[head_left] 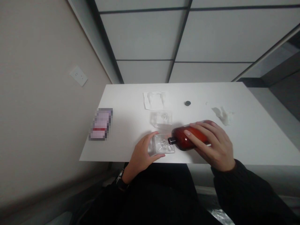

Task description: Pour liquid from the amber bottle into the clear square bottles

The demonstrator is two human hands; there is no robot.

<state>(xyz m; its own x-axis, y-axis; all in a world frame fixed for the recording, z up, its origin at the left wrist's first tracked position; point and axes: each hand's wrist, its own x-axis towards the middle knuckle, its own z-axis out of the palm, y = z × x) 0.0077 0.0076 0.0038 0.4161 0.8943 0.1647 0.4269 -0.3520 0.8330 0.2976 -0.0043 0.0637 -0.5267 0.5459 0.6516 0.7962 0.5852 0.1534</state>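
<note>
My right hand (214,143) is closed round an amber-brown bottle (187,137) with a black threaded neck. The bottle lies tilted on its side in the air, its uncapped mouth pointing left over a clear square container (164,147). Thumb and fingers of my left hand (144,151) grip that container from its left side, near the table's front edge. Whether liquid is flowing from the bottle I cannot make out. Just behind stands a second clear container (164,118) of similar shape, apart from both hands.
A small dark round cap (187,103) lies on the white table (126,100). Farther back is a folded white tissue (156,100), and to the right a crumpled tissue (225,116). A blurred pink pack (101,124) sits at the left edge by the wall.
</note>
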